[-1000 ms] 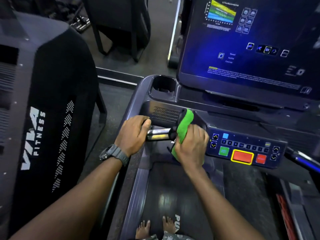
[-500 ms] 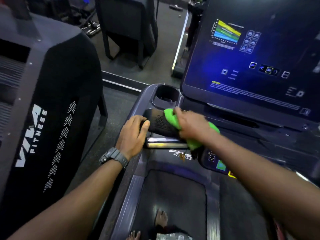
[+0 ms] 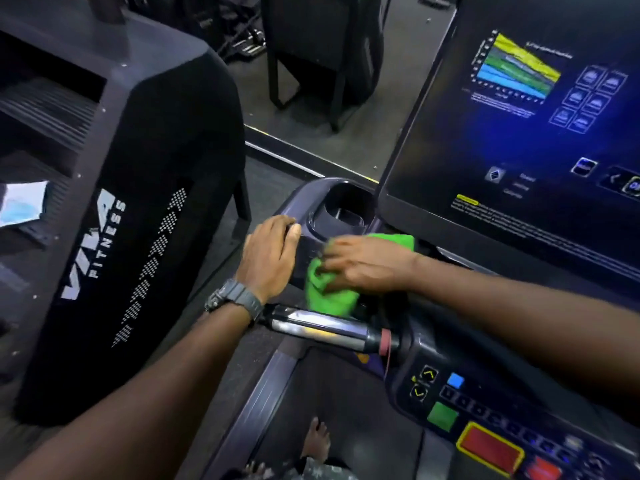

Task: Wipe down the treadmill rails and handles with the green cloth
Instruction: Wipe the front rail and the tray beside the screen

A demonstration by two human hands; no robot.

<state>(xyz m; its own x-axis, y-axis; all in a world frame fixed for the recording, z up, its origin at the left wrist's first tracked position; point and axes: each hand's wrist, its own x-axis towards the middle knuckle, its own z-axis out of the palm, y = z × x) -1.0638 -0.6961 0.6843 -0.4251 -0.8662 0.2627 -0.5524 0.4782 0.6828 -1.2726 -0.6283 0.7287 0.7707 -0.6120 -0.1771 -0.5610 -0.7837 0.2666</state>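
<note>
My right hand (image 3: 367, 263) presses the bright green cloth (image 3: 329, 296) flat against the dark top of the treadmill console's left corner, just below the cup holder (image 3: 346, 209). The cloth bunches under my palm and sticks out behind my fingers. My left hand (image 3: 270, 254), with a dark wristwatch, rests its fingers on the left edge of the same corner, holding no loose object. The shiny chrome handle bar (image 3: 322, 327) runs below both hands, uncovered. The grey side rail (image 3: 256, 407) slopes down to the lower left.
A big lit touchscreen (image 3: 519, 133) stands at the right. The button panel (image 3: 485, 427) with green and red keys sits at lower right. A black neighbouring machine housing (image 3: 131, 220) is close on the left. Bare feet (image 3: 315, 441) stand on the belt.
My right hand has carried the cloth from the inner handle grip up and left onto the console's top corner. The left hand shifted from the bar's end up to the corner's edge. The view moved closer.
</note>
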